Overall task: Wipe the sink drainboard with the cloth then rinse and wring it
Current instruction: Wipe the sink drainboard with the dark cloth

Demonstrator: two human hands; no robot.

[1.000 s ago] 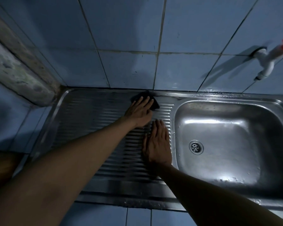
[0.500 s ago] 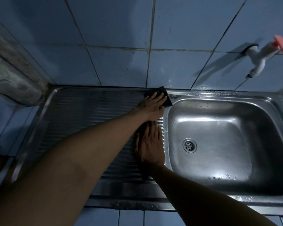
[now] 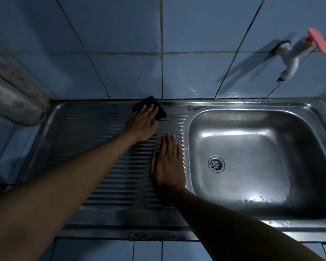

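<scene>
Pressing down with straight fingers, the left hand [image 3: 142, 123] holds a dark cloth [image 3: 159, 110] flat against the far edge of the drainboard [image 3: 87, 132], close to where the steel meets the blue tiled wall [image 3: 120, 72]. Nothing is curled round the cloth; the fingers lie stretched over it, and only its far and right corners show past them. The cloth sits on the ribbed part of the board, a little left of the ridge that divides it from the basin [image 3: 252, 157].

The right hand [image 3: 167, 162] lies palm down on the ribs nearer the person, fingers straight and together, holding nothing. Its outer edge runs just beside the basin's left rim. The two hands are near each other but not touching.

Light catches the wet-looking floor of the basin around the drain [image 3: 216, 164]. Up on the wall to the right, a white tap [image 3: 290, 63] with a pink handle [image 3: 319, 41] juts out over the basin, its spout pointing down. I cannot tell whether any water comes from it. At the far left a rough grey ledge [image 3: 13, 102] meets the corner of the drainboard.
</scene>
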